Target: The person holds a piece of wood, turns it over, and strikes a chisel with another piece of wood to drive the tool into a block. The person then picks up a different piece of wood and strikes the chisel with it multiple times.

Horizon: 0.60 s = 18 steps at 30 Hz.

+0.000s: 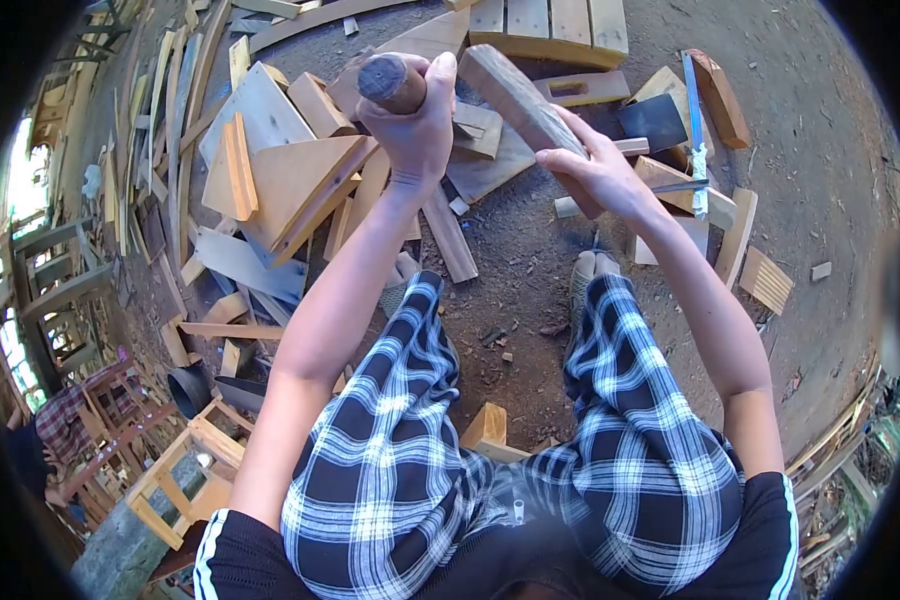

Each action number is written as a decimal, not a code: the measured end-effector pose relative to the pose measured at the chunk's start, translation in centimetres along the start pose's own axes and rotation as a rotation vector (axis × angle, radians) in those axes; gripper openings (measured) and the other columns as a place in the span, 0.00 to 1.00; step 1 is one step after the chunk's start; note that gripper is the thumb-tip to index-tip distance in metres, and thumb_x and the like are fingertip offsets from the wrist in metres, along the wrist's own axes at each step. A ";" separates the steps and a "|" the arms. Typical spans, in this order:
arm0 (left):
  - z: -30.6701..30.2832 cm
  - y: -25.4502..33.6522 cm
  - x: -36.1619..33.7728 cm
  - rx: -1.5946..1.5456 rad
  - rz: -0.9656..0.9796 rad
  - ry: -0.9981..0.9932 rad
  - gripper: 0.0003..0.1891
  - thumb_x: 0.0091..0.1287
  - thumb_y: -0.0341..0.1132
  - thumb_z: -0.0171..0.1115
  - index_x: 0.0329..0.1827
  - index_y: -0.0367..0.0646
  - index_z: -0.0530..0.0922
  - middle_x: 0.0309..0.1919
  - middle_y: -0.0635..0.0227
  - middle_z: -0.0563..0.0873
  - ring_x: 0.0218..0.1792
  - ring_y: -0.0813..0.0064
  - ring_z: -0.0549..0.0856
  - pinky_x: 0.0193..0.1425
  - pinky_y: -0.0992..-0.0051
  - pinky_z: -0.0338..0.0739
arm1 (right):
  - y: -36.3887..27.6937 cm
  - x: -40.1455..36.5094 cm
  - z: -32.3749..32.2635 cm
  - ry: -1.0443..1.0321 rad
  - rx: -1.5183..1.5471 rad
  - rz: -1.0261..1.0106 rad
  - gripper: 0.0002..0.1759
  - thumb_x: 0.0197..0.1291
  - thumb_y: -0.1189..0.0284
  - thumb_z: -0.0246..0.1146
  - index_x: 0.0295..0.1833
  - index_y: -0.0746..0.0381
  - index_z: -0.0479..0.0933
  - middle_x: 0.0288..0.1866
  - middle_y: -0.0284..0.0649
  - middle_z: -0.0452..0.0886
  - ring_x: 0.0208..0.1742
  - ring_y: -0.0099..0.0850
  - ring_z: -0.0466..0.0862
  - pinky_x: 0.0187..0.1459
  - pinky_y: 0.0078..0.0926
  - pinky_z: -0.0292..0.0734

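"Wooden block (518, 102): where?"

"Raised off the ground, tilted, in the right hand (610, 178), gripped on its lower half. Left hand (415, 135) closed round a round-ended wooden piece (392, 84), just left of the block."

"Handling?"

"Judged stiff, solid, middling weight, unlikely to slip. Best hold: near mid-length, across the flat sides."

"Edges, room?"

"Squared, hard corners. Offcuts (295, 190) crowd left of the block; slotted board (607, 86) beyond; bare soil (510, 255) on its near side."
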<state>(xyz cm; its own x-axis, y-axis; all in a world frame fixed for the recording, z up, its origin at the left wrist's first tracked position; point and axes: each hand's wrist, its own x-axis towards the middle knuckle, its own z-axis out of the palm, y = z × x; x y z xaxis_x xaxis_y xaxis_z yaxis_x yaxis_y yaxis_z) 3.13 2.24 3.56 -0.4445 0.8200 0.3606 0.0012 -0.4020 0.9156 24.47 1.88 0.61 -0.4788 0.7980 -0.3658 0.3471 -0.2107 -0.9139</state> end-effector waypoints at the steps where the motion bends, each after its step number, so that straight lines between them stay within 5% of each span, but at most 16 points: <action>1: 0.0 -0.2 0.2 -0.001 0.000 -0.002 0.08 0.63 0.22 0.65 0.32 0.40 0.72 0.17 0.69 0.75 0.16 0.80 0.74 0.25 0.75 0.73 | 0.7 0.3 -0.1 -0.023 -0.026 0.018 0.47 0.60 0.51 0.67 0.79 0.60 0.58 0.72 0.48 0.71 0.72 0.37 0.71 0.72 0.34 0.62; 8: 0.1 -0.3 2.0 -0.039 -0.036 -0.012 0.08 0.63 0.23 0.65 0.30 0.40 0.73 0.16 0.69 0.75 0.15 0.79 0.74 0.25 0.74 0.74 | 1.7 -0.3 0.8 -0.111 -0.049 0.128 0.50 0.59 0.46 0.65 0.80 0.58 0.56 0.73 0.50 0.68 0.73 0.40 0.68 0.74 0.40 0.59; 18: 0.0 0.2 1.4 -0.142 -0.018 -0.025 0.08 0.65 0.23 0.65 0.31 0.41 0.74 0.16 0.71 0.77 0.15 0.83 0.77 0.21 0.81 0.72 | 2.5 -0.2 1.4 -0.051 0.092 0.204 0.44 0.62 0.53 0.64 0.79 0.59 0.59 0.69 0.48 0.73 0.68 0.34 0.73 0.70 0.33 0.64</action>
<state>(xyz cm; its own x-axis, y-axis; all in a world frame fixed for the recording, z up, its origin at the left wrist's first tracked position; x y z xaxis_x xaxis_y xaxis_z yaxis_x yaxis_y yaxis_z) 2.53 3.29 4.21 -0.4208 0.8367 0.3505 -0.1345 -0.4396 0.8881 24.35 0.36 -1.86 -0.4473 0.7042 -0.5514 0.3674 -0.4175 -0.8311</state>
